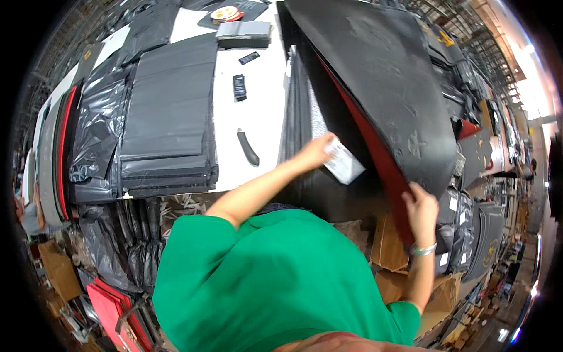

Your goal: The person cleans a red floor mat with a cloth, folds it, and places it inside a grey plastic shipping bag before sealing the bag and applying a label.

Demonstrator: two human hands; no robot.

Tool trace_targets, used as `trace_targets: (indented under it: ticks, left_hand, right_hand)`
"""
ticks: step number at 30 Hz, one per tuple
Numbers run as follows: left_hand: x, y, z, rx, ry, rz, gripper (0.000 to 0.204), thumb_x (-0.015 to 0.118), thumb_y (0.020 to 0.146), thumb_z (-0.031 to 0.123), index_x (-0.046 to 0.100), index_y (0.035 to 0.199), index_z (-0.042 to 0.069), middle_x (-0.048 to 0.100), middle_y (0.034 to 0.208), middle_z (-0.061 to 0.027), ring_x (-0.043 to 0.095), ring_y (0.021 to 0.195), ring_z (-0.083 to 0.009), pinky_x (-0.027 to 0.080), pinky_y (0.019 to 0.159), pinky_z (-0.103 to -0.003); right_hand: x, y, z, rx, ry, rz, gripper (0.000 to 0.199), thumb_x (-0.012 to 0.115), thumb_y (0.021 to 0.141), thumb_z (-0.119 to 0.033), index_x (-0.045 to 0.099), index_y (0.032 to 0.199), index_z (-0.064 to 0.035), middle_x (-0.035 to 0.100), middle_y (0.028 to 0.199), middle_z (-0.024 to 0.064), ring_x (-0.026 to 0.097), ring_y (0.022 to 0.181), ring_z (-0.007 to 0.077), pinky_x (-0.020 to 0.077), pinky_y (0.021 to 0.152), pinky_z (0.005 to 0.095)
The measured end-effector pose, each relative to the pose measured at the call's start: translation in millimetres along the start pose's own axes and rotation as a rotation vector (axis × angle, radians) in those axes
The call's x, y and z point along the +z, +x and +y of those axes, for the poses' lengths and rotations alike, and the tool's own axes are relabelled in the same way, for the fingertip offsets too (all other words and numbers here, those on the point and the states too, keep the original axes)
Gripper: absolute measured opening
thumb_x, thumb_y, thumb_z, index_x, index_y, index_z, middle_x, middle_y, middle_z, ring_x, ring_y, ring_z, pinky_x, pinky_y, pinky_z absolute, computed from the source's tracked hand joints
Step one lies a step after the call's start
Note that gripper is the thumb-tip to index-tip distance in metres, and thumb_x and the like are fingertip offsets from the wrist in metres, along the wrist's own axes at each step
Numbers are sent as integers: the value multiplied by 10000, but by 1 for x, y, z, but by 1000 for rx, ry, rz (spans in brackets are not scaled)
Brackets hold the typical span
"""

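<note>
My left hand (316, 152) is closed on a white printed packet or card (344, 162), pinching its upper left corner over a black surface. To the right, my right hand (422, 214) grips the near edge of a large black sheet or mat (381, 70) with a red underside (375, 146). The sheet is lifted at its left edge, with the red side showing. Beneath it lies more black material (305, 182). Left of my left hand, a black-handled knife (248, 148) rests on the white tabletop (258, 111).
Folded black packages in plastic (167, 100) cover the table's left part. Small dark packets (239, 87), a grey box (243, 34) and a tape roll (226, 13) sit toward the back. Cardboard boxes (390, 243) stand below at right, red panels (117, 311) at lower left.
</note>
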State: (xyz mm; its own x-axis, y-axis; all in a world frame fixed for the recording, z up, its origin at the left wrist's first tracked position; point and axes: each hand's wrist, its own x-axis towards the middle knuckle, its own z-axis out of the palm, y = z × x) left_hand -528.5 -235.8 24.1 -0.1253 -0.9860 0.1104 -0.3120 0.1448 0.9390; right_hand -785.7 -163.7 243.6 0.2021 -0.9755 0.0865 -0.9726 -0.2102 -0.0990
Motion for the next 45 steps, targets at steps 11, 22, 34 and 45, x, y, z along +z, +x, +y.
trace_targets:
  ticks: [11, 22, 34, 45]
  left_hand:
    - [-171, 64, -147, 299, 658, 114, 377, 538, 738, 7, 555, 1112, 44, 612, 986, -154, 560, 938, -339, 436, 853, -404]
    - [-222, -49, -142, 341, 570, -498, 361, 669, 717, 168, 599, 1062, 90, 592, 974, -66, 541, 946, -261, 407, 863, -388]
    - [-179, 42, -140, 97, 651, 48, 307, 674, 713, 114, 628, 1010, 51, 591, 971, -69, 524, 958, -252, 417, 832, -363]
    - [-256, 78, -158, 64, 1127, -143, 485, 644, 764, 334, 554, 1157, 65, 522, 1258, -71, 462, 1190, -178, 287, 1028, -438]
  right_hand:
    - [159, -65, -82, 242, 72, -152, 324, 535, 774, -46, 640, 1068, -130, 627, 784, 179, 610, 652, 320, 468, 584, 387]
    - [158, -62, -97, 398, 95, -215, 285, 587, 780, -50, 652, 1049, -117, 641, 872, 161, 623, 719, 313, 482, 620, 360]
    - [167, -72, -97, 353, 68, -51, 333, 582, 779, -44, 632, 1087, -158, 647, 913, 134, 629, 762, 291, 489, 644, 353]
    - [174, -78, -102, 387, 64, 3, 326, 597, 774, -44, 635, 1077, -157, 652, 935, 117, 633, 776, 286, 498, 655, 341]
